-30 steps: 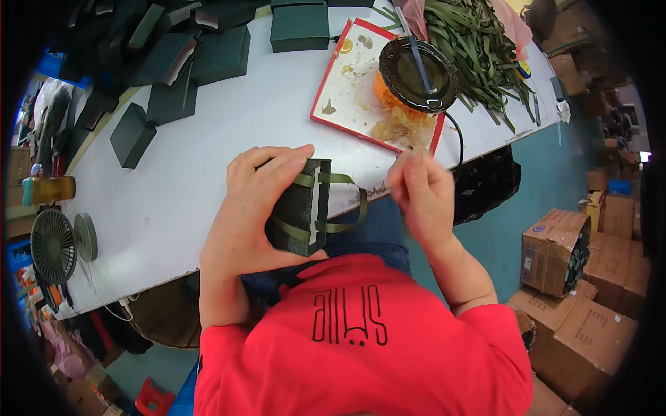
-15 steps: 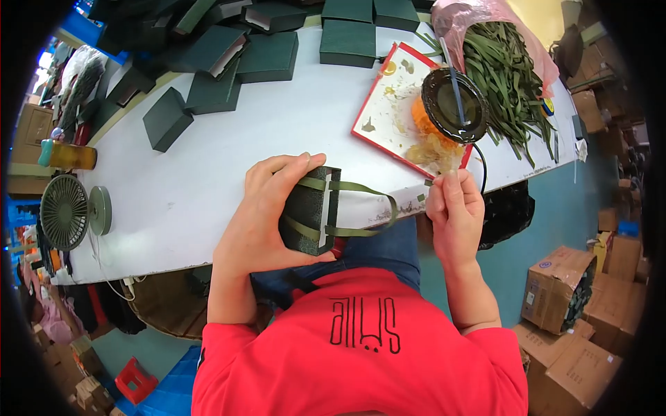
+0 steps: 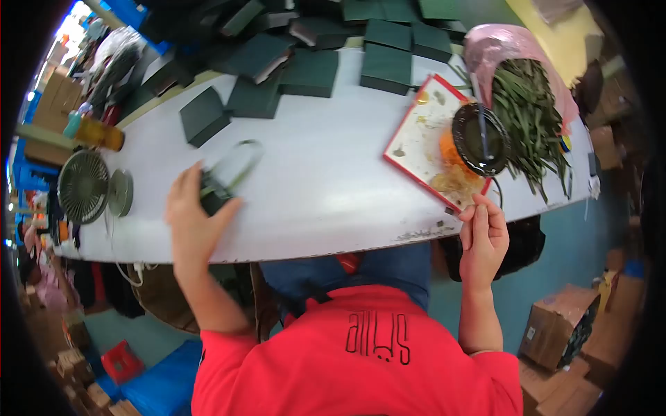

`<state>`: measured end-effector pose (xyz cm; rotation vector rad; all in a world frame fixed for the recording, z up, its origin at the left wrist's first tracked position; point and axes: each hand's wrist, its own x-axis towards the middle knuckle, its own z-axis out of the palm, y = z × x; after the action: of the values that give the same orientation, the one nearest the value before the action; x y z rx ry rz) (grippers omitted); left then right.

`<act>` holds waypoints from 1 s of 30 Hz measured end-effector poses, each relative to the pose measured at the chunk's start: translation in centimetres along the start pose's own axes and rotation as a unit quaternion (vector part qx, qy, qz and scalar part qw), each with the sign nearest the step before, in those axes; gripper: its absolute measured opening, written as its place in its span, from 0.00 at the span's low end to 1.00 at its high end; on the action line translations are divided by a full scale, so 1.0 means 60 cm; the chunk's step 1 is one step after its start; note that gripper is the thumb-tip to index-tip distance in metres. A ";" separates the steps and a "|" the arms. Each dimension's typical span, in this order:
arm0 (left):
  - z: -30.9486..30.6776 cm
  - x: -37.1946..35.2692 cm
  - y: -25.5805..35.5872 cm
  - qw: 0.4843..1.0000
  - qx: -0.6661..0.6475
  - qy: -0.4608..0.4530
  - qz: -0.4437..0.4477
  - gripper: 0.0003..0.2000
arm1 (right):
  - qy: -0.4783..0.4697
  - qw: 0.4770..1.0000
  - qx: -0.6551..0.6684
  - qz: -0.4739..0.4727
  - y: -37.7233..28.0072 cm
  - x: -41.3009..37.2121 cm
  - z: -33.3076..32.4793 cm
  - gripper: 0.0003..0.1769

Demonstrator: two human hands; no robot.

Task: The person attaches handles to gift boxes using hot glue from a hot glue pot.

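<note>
My left hand (image 3: 191, 215) is closed around a small dark green box (image 3: 214, 197) over the left part of the white table (image 3: 312, 194). A loop of olive ribbon (image 3: 244, 173) sticks out from the box; hand and box are slightly blurred. My right hand (image 3: 485, 232) is pinched at the front corner of a red-rimmed white tray (image 3: 409, 132); what its fingertips hold, if anything, is too small to make out. On the tray stands a black round dish of dark liquid (image 3: 472, 156) with a stick (image 3: 481, 128) in it, above something orange (image 3: 452, 149).
Several dark green boxes (image 3: 310, 71) line the back of the table. Cut olive ribbons (image 3: 522, 97) spill from a pink plastic bag (image 3: 492, 41) at right. A small fan (image 3: 83, 187) and an amber bottle (image 3: 102, 133) stand at left. Cardboard cartons (image 3: 558, 326) sit on the floor at right.
My left hand has carried the ribboned box leftward, away from my body and over the table. My right hand stays pinched by the tray's corner. The camera view has shifted.
</note>
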<state>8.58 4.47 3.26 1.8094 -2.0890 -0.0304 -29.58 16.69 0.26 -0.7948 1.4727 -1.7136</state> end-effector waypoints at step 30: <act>0.067 0.071 0.033 0.984 -0.066 -0.108 0.124 0.33 | 0.391 0.878 -0.251 -0.114 0.049 0.165 -0.412 0.13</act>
<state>5.10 -0.16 1.12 1.5175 -2.3863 -0.3043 -55.05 21.42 -6.51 -0.5477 2.5345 -1.9696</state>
